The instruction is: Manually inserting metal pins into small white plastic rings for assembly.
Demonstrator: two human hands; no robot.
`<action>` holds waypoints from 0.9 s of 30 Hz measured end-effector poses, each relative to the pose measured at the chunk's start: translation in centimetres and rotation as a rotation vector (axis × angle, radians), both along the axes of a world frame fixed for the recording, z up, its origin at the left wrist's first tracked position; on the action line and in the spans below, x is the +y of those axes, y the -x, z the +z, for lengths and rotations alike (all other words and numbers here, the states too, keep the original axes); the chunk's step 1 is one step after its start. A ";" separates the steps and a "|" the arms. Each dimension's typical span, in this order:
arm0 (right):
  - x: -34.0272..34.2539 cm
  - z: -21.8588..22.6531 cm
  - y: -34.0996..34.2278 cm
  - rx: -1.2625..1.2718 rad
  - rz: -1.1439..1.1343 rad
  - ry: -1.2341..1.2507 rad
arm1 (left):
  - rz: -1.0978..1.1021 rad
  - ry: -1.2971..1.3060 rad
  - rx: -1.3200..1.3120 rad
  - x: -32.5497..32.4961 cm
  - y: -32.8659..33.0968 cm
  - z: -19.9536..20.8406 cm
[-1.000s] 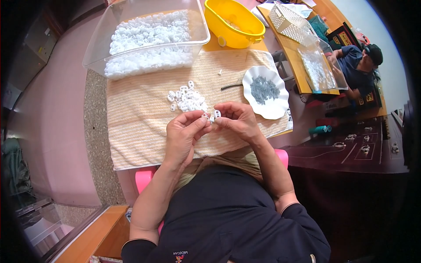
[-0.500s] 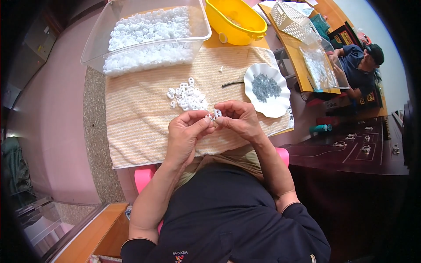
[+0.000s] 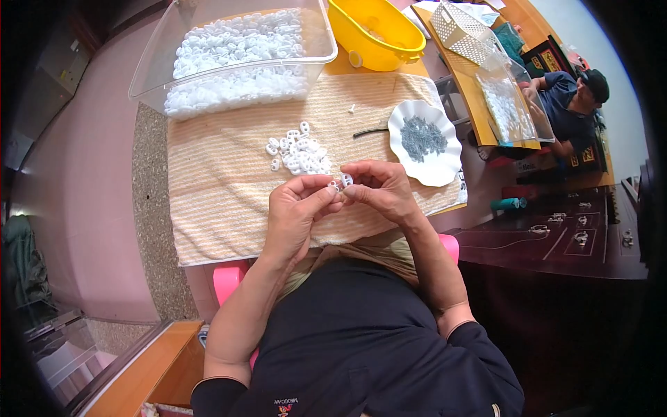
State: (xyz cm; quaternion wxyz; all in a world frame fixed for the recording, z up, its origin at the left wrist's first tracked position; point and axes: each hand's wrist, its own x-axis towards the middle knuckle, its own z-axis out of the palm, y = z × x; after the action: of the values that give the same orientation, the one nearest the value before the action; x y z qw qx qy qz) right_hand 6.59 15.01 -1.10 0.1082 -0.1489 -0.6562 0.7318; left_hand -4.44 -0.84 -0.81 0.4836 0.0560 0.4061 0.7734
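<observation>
Above the near part of a striped towel [image 3: 215, 215], my two hands meet fingertip to fingertip. My left hand [image 3: 300, 206] pinches a small white plastic piece [image 3: 334, 186] between thumb and forefinger. In my right hand [image 3: 381, 190], thumb and fingers close on another white plastic piece with holes [image 3: 347, 180], right beside the first. Whether the two pieces touch is too small to tell. Just beyond my fingers lies a loose pile of similar white pieces [image 3: 302, 154]. To the right, a white scalloped plate [image 3: 441, 170] holds many small grey, translucent bits [image 3: 421, 139].
A clear bin [image 3: 319, 66] full of white pieces stands at the far left, beside a yellow tub [image 3: 389, 59]. A thin black rod [image 3: 368, 133] and a tiny white part [image 3: 351, 109] lie on the towel. At the right, a person [image 3: 573, 104] sits at another table.
Both hands keep nearly the same pose, still pinching the white pieces. The whole view has shifted very slightly.
</observation>
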 end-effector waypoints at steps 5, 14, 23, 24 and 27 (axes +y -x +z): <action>0.1 -0.1 -0.1 0.001 0.013 -0.031 | -0.014 0.002 0.012 0.0 0.0 -0.1; 0.3 -0.1 -0.2 0.001 0.020 -0.036 | -0.032 0.020 0.011 0.0 0.1 -0.3; 0.2 -0.1 -0.1 0.026 0.012 -0.010 | -0.019 0.009 0.008 0.0 0.0 0.0; 0.3 -0.1 -0.2 0.017 0.025 -0.018 | -0.018 0.010 0.007 0.0 0.0 -0.1; 0.3 -0.1 -0.2 0.008 0.039 -0.024 | -0.019 0.014 0.005 0.0 -0.1 -0.2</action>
State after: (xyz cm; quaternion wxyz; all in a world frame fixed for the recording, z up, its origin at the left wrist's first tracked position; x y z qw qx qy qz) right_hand 6.77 15.36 -1.20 0.0982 -0.1319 -0.6672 0.7264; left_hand -4.38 -0.81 -1.04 0.4900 0.0585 0.4122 0.7659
